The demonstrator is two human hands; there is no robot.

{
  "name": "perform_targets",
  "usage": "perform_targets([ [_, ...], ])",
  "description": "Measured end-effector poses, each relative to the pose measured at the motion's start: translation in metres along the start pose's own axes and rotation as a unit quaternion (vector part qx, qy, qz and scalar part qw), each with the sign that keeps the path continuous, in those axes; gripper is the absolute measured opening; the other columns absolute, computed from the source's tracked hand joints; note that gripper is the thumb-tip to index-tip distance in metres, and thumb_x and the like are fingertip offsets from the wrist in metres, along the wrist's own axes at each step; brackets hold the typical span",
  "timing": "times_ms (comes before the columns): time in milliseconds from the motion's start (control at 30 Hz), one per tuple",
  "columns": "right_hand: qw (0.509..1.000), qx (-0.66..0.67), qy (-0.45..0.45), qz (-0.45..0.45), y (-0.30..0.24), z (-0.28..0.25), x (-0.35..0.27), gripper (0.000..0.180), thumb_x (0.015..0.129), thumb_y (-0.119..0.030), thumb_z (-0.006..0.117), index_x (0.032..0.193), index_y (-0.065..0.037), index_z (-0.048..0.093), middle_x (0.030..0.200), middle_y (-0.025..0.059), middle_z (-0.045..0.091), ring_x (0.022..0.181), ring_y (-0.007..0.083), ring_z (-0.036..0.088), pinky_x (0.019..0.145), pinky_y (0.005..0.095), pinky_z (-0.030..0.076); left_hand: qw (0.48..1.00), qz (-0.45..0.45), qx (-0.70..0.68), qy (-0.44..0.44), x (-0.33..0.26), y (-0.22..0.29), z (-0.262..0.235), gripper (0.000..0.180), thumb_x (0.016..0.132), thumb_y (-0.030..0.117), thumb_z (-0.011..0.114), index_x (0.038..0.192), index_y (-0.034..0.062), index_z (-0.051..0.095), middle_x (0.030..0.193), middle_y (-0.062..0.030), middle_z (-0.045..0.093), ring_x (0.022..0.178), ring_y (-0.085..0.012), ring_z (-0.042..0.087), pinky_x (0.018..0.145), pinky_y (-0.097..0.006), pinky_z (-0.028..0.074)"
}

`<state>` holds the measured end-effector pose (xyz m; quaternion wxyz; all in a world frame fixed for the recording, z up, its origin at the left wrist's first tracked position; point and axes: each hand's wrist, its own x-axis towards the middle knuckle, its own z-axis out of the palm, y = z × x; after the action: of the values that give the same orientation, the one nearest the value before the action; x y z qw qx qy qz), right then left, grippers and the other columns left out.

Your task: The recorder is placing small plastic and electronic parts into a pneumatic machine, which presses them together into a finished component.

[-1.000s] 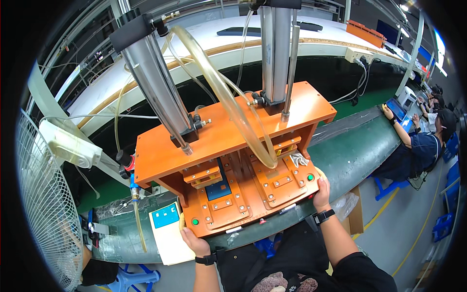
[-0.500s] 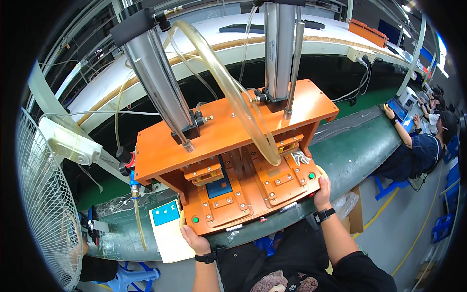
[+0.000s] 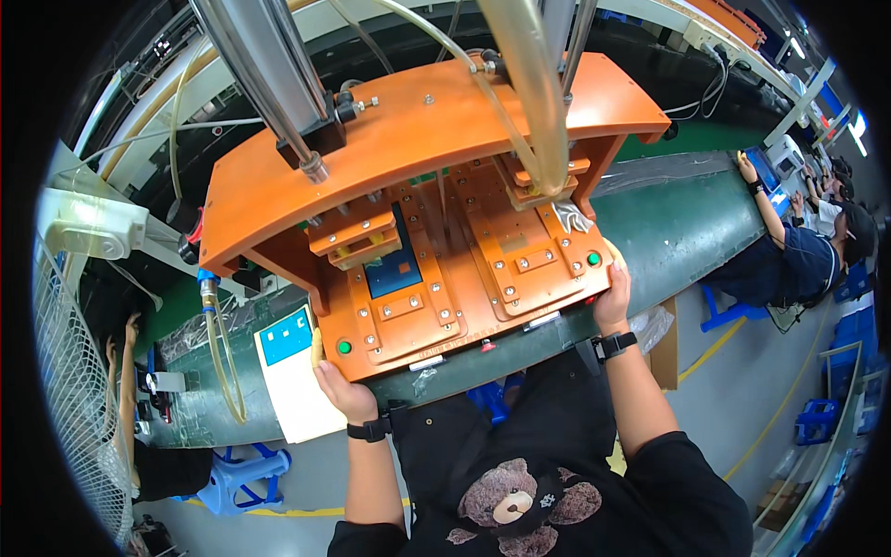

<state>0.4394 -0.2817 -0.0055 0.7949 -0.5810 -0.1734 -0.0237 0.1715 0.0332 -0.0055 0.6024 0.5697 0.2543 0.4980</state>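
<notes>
An orange two-station pneumatic press (image 3: 445,121) stands before me. My left hand (image 3: 345,388) is closed around the left front side of its base, near a green button (image 3: 344,347). At the right front side, my right hand (image 3: 613,299) grips the base next to another green button (image 3: 593,259). Yellowish covers show on fingertips of both hands; some fingers are hidden behind the base edges. A dark blue flat panel (image 3: 393,277) lies in the left station, partly beneath the left press block (image 3: 357,232). The right press block (image 3: 543,174) hangs above the right station.
A blue card with light cutouts (image 3: 286,336) lies on a pale sheet (image 3: 302,399) left of the press. A fan guard (image 3: 74,399) stands far left. The green bench (image 3: 668,218) extends right, where a person (image 3: 817,223) sits. Hoses hang around the cylinders.
My view has shifted, so the press sits higher in the picture. More rod shows above the left press block, which seems lower under the beam. Both hands remain on the base sides.
</notes>
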Motion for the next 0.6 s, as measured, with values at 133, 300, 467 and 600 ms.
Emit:
perform_targets([
  [133, 1.0, 0.022, 0.001, 0.013, 0.01, -0.006, -0.002, 0.051, 0.098, -0.027, 0.036, 0.134, 0.008, 0.044, 0.13, 0.0185, 0.056, 0.121, 0.026, 0.054, 0.105, 0.0355, 0.039, 1.0, -0.007, -0.017, -0.005, -0.001, 0.006, 0.005, 0.047, 0.106, 0.029, 0.028, 0.132, -0.0069, 0.045, 0.126, -0.0172, 0.056, 0.113, -0.0238, 0.058, 0.099, -0.035, 0.047],
  [300, 1.0, 0.015, -0.003, 0.015, 0.008, -0.006, 0.0, 0.053, 0.098, -0.029, 0.036, 0.134, 0.008, 0.044, 0.13, 0.0192, 0.056, 0.121, 0.0267, 0.055, 0.105, 0.0367, 0.041, 0.999, -0.03, -0.033, -0.007, -0.001, 0.002, -0.002, 0.048, 0.105, 0.03, 0.029, 0.133, -0.007, 0.044, 0.127, -0.0179, 0.055, 0.115, -0.0246, 0.057, 0.1, -0.036, 0.046],
  [467, 1.0, 0.023, -0.001, 0.014, 0.012, -0.006, 0.001, 0.053, 0.098, -0.03, 0.036, 0.134, 0.009, 0.044, 0.13, 0.0197, 0.056, 0.12, 0.0271, 0.056, 0.104, 0.0375, 0.042, 0.999, -0.019, -0.037, -0.01, -0.001, 0.005, 0.003, 0.049, 0.105, 0.031, 0.029, 0.134, -0.0066, 0.042, 0.128, -0.0175, 0.054, 0.115, -0.0251, 0.057, 0.1, -0.037, 0.047],
  [600, 0.999, 0.026, 0.006, 0.029, 0.011, -0.005, -0.002, 0.054, 0.098, -0.031, 0.035, 0.134, 0.008, 0.044, 0.13, 0.0197, 0.056, 0.12, 0.0274, 0.056, 0.104, 0.0376, 0.043, 0.999, -0.02, -0.022, -0.016, -0.003, 0.004, -0.003, 0.049, 0.105, 0.031, 0.029, 0.134, -0.0062, 0.042, 0.127, -0.0175, 0.054, 0.115, -0.0244, 0.057, 0.099, -0.036, 0.047],
])
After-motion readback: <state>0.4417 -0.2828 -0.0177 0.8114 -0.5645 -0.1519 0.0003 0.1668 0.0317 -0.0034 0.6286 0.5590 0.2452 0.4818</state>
